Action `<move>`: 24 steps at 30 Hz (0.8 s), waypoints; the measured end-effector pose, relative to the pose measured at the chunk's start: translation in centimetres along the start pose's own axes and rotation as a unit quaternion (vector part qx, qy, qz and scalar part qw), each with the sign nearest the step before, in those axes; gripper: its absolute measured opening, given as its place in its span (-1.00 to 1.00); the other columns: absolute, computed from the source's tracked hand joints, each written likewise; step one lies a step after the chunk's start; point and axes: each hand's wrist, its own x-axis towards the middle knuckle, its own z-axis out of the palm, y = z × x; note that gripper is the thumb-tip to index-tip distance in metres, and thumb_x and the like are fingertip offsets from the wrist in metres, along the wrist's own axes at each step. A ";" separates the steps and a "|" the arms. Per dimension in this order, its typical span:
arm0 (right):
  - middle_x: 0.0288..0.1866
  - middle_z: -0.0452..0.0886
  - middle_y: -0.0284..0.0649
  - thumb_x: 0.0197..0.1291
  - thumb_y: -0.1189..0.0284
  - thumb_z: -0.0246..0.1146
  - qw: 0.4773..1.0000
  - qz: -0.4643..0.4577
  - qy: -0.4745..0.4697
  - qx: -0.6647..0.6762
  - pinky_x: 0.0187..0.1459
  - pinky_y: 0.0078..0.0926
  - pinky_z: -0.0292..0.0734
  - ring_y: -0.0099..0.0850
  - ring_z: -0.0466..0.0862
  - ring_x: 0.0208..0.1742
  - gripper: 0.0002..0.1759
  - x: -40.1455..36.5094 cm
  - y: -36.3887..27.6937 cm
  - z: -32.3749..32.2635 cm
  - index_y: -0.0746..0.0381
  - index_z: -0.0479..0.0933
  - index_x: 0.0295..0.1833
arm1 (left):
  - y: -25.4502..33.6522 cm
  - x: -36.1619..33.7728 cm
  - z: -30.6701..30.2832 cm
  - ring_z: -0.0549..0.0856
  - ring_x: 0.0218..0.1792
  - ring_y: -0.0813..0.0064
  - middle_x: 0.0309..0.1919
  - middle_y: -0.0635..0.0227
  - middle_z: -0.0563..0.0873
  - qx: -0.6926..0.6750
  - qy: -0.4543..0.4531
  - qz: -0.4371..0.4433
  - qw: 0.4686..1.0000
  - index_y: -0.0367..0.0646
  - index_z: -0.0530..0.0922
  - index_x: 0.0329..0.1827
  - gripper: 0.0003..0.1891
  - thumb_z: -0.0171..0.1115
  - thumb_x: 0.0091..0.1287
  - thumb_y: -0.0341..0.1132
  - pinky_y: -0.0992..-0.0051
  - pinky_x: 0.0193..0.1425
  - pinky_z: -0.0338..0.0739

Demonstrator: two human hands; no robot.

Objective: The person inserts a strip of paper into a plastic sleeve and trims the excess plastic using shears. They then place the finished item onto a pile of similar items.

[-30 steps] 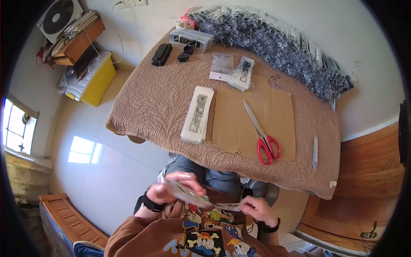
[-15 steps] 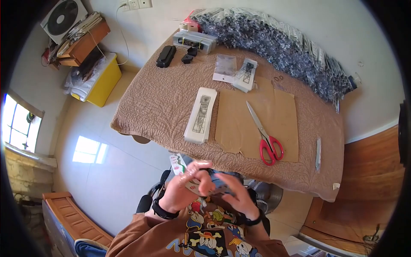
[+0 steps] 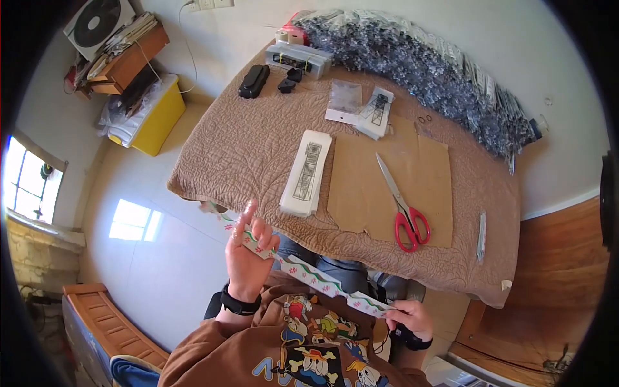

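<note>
A long white strip with pink flowers and a green wavy edge [image 3: 316,281] stretches diagonally across my lap, in front of the table's near edge. Its right end is pinched in my right hand [image 3: 410,319]. My left hand [image 3: 248,255] is raised at the strip's left part, with the index finger pointing up and the other fingers curled around the strip. Past my left hand, the strip's far end reaches the table edge. On the table lie a stack of printed white strips [image 3: 305,174], a cardboard sheet [image 3: 361,187] and red-handled scissors [image 3: 405,216].
Bundles of silvery plastic packets [image 3: 412,64] line the table's back. Nearby are a black case [image 3: 254,82], a clear box [image 3: 298,60], a clear bag [image 3: 345,100] and a smaller packet stack [image 3: 374,113]. A thin packet [image 3: 481,236] lies at the right.
My hands have moved apart, the left one up and left, the right one right and down. The strip, earlier mostly hidden behind them, is now stretched out between them.
</note>
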 end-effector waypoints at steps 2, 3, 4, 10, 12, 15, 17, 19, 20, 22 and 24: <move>-0.61 0.54 -0.29 0.24 0.43 0.11 0.997 -0.061 -0.011 0.037 -0.55 -0.64 0.33 -0.56 0.49 -0.62 -0.75 -0.2 -0.6 0.2 0.40 0.53 -0.36 | -0.5 0.1 -0.9 0.38 -0.45 0.60 -0.47 0.49 0.40 0.010 -0.052 -0.011 0.999 -0.18 0.33 0.19 -0.54 -0.12 0.39 -0.04 0.54 -0.34 0.28; -0.61 0.53 -0.28 0.24 0.43 0.10 0.990 -0.121 -0.023 0.073 -0.55 -0.64 0.33 -0.57 0.49 -0.61 -0.75 -0.1 -1.1 0.4 0.41 0.52 -0.37 | -1.2 0.1 -0.7 0.38 -0.46 0.61 -0.46 0.49 0.40 0.015 -0.072 -0.013 0.997 -0.19 0.32 0.19 -0.53 -0.13 0.39 -0.04 0.56 -0.35 0.28; -0.61 0.53 -0.27 0.25 0.43 0.10 0.977 -0.179 -0.035 0.109 -0.55 -0.65 0.33 -0.57 0.49 -0.61 -0.74 0.1 -1.7 0.8 0.42 0.51 -0.38 | -2.2 0.0 -0.5 0.38 -0.47 0.61 -0.46 0.49 0.41 0.021 -0.090 -0.016 0.996 -0.21 0.32 0.20 -0.53 -0.14 0.40 -0.04 0.58 -0.35 0.28; -0.54 0.58 -0.25 0.25 0.30 0.12 0.990 -0.048 0.045 0.122 -0.46 -0.62 0.40 -0.59 0.53 -0.52 -0.71 7.5 -5.6 7.7 0.36 0.52 -0.22 | -8.5 -3.3 4.3 0.42 -0.42 0.60 -0.52 0.42 0.46 0.302 -0.011 -0.005 0.953 -0.27 0.36 0.13 -0.49 -0.17 0.40 0.01 0.59 -0.26 0.32; -0.53 0.59 -0.26 0.25 0.29 0.12 0.995 -0.067 0.037 0.067 -0.45 -0.62 0.41 -0.58 0.54 -0.52 -0.71 8.1 -4.2 7.2 0.34 0.52 -0.20 | -8.5 -3.2 4.2 0.44 -0.36 0.56 -0.56 0.38 0.48 0.389 -0.003 -0.037 0.920 -0.29 0.39 0.08 -0.47 -0.18 0.39 0.05 0.57 -0.15 0.34; -0.50 0.60 -0.28 0.24 0.27 0.13 0.995 -0.093 0.023 -0.032 -0.43 -0.60 0.42 -0.55 0.55 -0.51 -0.72 7.2 -2.9 6.1 0.30 0.52 -0.17 | -6.6 -2.3 2.1 0.44 -0.36 0.55 -0.67 0.42 0.42 0.351 -0.031 -0.116 0.929 -0.30 0.38 0.10 -0.51 -0.14 0.40 -0.01 0.54 -0.18 0.33; -0.40 0.64 -0.22 0.24 0.40 0.12 0.977 -0.083 -0.082 -0.180 -0.27 -0.53 0.49 -0.43 0.65 -0.34 -0.79 4.7 -2.7 3.6 0.35 0.52 -0.21 | -4.6 -1.3 1.9 0.43 -0.43 0.58 -0.69 0.43 0.39 0.308 -0.018 -0.065 0.949 -0.29 0.39 0.11 -0.51 -0.13 0.39 -0.02 0.53 -0.23 0.34; -0.41 0.64 -0.18 0.23 0.44 0.12 0.979 -0.037 -0.078 -0.187 -0.27 -0.52 0.49 -0.38 0.65 -0.33 -0.81 2.7 -3.1 1.9 0.38 0.51 -0.23 | -2.4 -0.3 2.2 0.41 -0.51 0.60 -0.70 0.44 0.37 0.261 -0.006 -0.011 0.965 -0.28 0.39 0.13 -0.52 -0.13 0.39 -0.04 0.52 -0.28 0.36; -0.41 0.64 -0.18 0.23 0.44 0.12 0.978 -0.035 -0.077 -0.188 -0.27 -0.52 0.49 -0.38 0.65 -0.33 -0.81 1.8 -3.0 0.8 0.38 0.51 -0.23 | -1.2 0.0 2.5 0.39 -0.54 0.60 -0.71 0.45 0.34 0.174 0.017 0.006 0.985 -0.28 0.37 0.14 -0.47 -0.15 0.39 0.02 0.55 -0.33 0.34; -0.43 0.62 -0.28 0.27 0.27 0.09 0.984 -0.097 -0.110 -0.104 -0.43 -0.58 0.42 -0.45 0.59 -0.47 -0.71 0.4 -2.6 -0.5 0.30 0.53 -0.17 | -0.9 0.1 2.6 0.37 -0.57 0.59 -0.73 0.47 0.31 0.086 0.039 0.024 0.995 -0.28 0.36 0.15 -0.43 -0.17 0.38 0.08 0.57 -0.37 0.32; -0.43 0.63 -0.27 0.28 0.28 0.07 0.978 -0.171 -0.116 -0.009 -0.43 -0.59 0.42 -0.46 0.59 -0.47 -0.71 0.9 -3.0 0.4 0.30 0.52 -0.16 | -2.2 0.0 2.3 0.36 -0.58 0.61 -0.72 0.47 0.31 0.079 -0.008 -0.023 0.997 -0.27 0.32 0.19 -0.37 -0.19 0.36 0.15 0.57 -0.37 0.34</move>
